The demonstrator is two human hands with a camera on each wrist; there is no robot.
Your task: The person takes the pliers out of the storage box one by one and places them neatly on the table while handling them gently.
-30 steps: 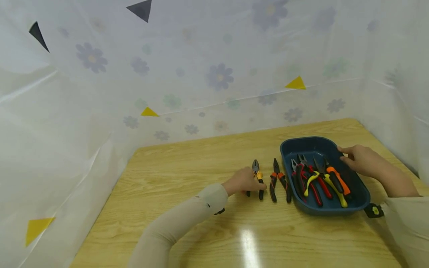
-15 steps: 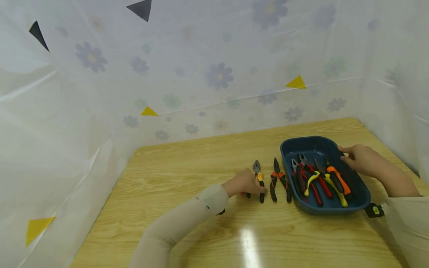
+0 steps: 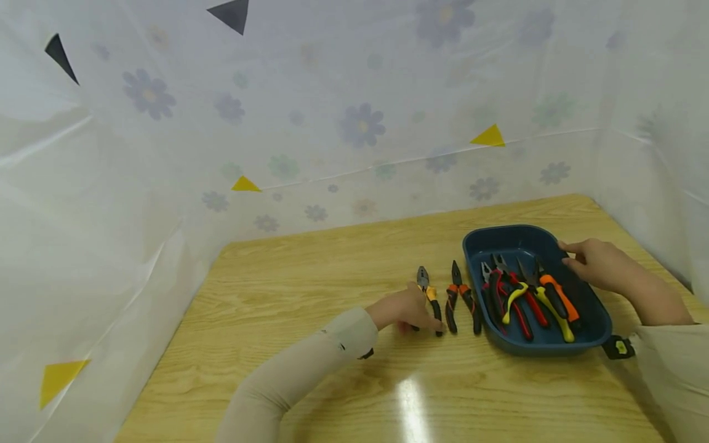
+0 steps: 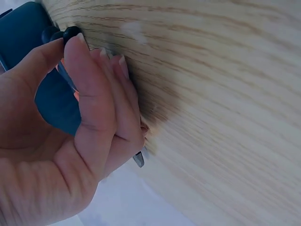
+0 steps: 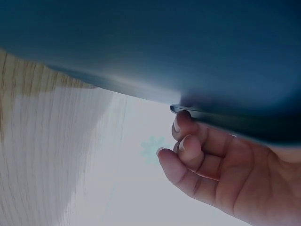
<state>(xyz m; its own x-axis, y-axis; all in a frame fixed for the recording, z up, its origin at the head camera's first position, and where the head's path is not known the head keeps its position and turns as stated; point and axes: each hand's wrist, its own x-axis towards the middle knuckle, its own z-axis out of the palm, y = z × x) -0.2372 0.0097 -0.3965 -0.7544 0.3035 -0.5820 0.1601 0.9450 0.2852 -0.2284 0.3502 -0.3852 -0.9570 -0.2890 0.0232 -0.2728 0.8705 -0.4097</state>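
My left hand (image 3: 408, 309) is over a pair of combination pliers (image 3: 423, 278) with yellow and black handles, lying jaws away from me on the wooden table. Thumb and forefinger pinch a dark handle end (image 4: 71, 33) in the left wrist view; the palm and fingers hide much of the other handle. Just right of them lie long-nose pliers (image 3: 456, 274) with black and orange handles spread apart. At the right, my right hand (image 3: 600, 266) grips the rim of a dark blue plastic bin (image 3: 545, 351), fingertips (image 5: 183, 123) under its edge in the right wrist view.
Inside the bin lie several pliers, among them a red-handled pair (image 3: 523, 321), a yellow-handled pair (image 3: 562, 325) and an orange-and-black pair (image 3: 564, 303). A pale flowered sheet (image 3: 332, 123) hangs behind and beside the wooden table (image 3: 288, 277).
The right handle of the yellow and black pliers has swung a little to the right, with my left hand shifting slightly along. My right hand and the bin stay in place.
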